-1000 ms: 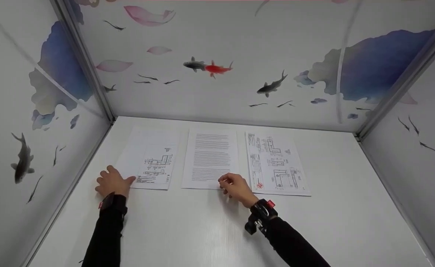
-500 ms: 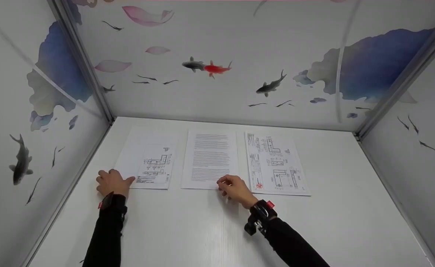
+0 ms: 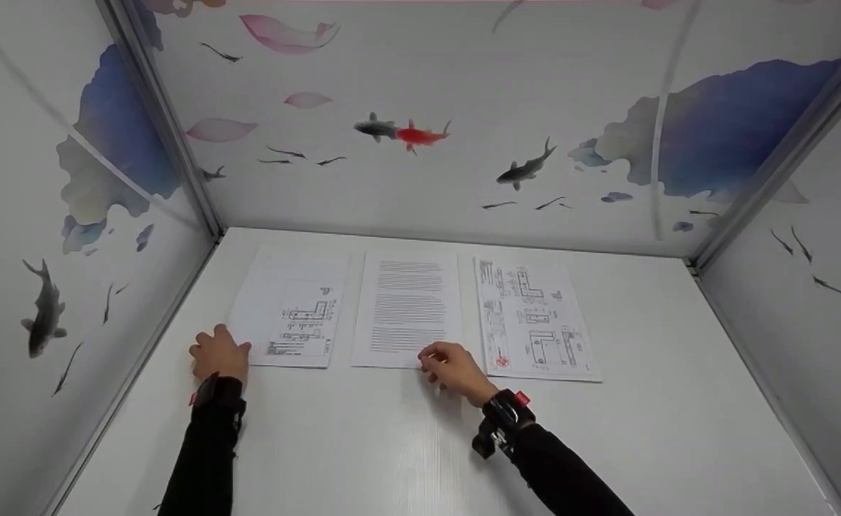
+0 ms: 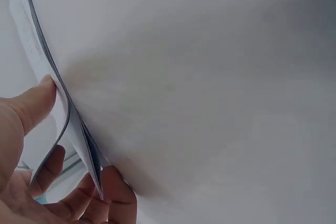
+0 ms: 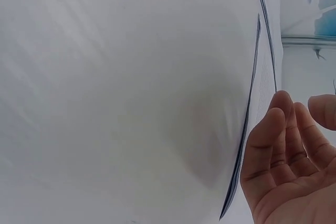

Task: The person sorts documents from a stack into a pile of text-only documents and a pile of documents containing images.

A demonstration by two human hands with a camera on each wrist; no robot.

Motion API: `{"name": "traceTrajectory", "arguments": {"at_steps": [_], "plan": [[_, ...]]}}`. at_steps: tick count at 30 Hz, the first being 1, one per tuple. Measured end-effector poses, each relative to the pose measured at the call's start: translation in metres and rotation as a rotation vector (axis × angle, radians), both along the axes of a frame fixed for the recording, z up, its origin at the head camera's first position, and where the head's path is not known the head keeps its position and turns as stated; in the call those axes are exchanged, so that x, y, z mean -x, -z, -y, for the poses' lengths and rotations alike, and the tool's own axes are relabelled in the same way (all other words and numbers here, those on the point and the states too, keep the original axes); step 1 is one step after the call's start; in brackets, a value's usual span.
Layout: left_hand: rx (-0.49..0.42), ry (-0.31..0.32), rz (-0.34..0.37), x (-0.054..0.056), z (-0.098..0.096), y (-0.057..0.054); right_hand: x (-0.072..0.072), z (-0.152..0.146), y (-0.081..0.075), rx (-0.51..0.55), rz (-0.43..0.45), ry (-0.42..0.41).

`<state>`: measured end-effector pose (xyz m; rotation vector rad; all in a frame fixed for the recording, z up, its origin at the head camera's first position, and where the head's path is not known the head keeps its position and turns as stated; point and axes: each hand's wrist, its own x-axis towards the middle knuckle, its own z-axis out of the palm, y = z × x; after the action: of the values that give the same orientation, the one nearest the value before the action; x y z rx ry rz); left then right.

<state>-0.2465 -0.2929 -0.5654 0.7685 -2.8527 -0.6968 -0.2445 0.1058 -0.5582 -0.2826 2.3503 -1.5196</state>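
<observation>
Loosely curled and holding nothing, the right hand [image 3: 455,369] is over the bench [image 3: 349,437] at the near edge of the middle papers [image 3: 410,308]. Beside it, the left hand [image 3: 221,355] pinches the raised near-left corner of the left papers [image 3: 284,301]; the right papers [image 3: 539,322] lie apart, before a fish-printed wall [image 3: 406,197].

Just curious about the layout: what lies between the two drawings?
A page of text, the right hand at its near corner; the head view shows this.
</observation>
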Motion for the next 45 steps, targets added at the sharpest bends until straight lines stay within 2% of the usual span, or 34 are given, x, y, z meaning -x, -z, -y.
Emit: {"name": "traceTrajectory", "arguments": {"at_steps": [3, 6, 7, 9, 14, 19, 23, 25, 26, 28, 30, 33, 40, 45], "plan": [[0.056, -0.004, -0.001, -0.001, 0.003, 0.002, 0.000, 0.000, 0.002, 0.002, 0.005, -0.003], [0.107, -0.013, -0.030, -0.001, 0.004, 0.000, 0.000, 0.000, 0.002, 0.004, 0.011, -0.003], [0.106, -0.016, -0.045, -0.001, 0.005, -0.002, 0.000, 0.001, 0.002, 0.004, 0.017, -0.003], [0.031, -0.027, -0.091, -0.002, 0.006, -0.006, -0.001, 0.001, 0.002, 0.009, 0.030, -0.003], [-0.364, -0.054, -0.187, -0.009, 0.013, -0.016, -0.002, 0.000, 0.002, 0.028, 0.080, -0.018], [-0.625, -0.087, -0.201, -0.014, 0.019, -0.023, -0.002, -0.001, 0.003, 0.045, 0.101, -0.023], [-1.013, -0.151, -0.292, -0.014, 0.017, -0.033, -0.001, 0.000, 0.000, 0.060, 0.117, -0.021], [-1.222, -0.185, -0.353, -0.014, 0.014, -0.042, -0.005, 0.001, -0.012, 0.068, 0.129, -0.033], [-1.299, -0.191, -0.383, -0.014, 0.012, -0.045, -0.006, 0.001, -0.015, 0.076, 0.137, -0.039], [-1.383, -0.197, -0.405, -0.013, 0.008, -0.049, -0.005, 0.002, -0.014, 0.091, 0.153, -0.049], [-1.409, -0.192, -0.393, -0.010, 0.004, -0.048, -0.005, 0.004, -0.013, 0.119, 0.169, -0.053], [-1.394, -0.172, -0.358, -0.003, -0.005, -0.043, 0.003, 0.008, 0.000, 0.172, 0.194, -0.042], [-1.367, -0.068, -0.314, 0.006, -0.047, -0.037, 0.004, 0.025, -0.007, 0.349, 0.282, -0.018], [-1.305, -0.004, -0.310, 0.009, -0.081, -0.033, 0.006, 0.030, -0.015, 0.492, 0.311, 0.040]]}}
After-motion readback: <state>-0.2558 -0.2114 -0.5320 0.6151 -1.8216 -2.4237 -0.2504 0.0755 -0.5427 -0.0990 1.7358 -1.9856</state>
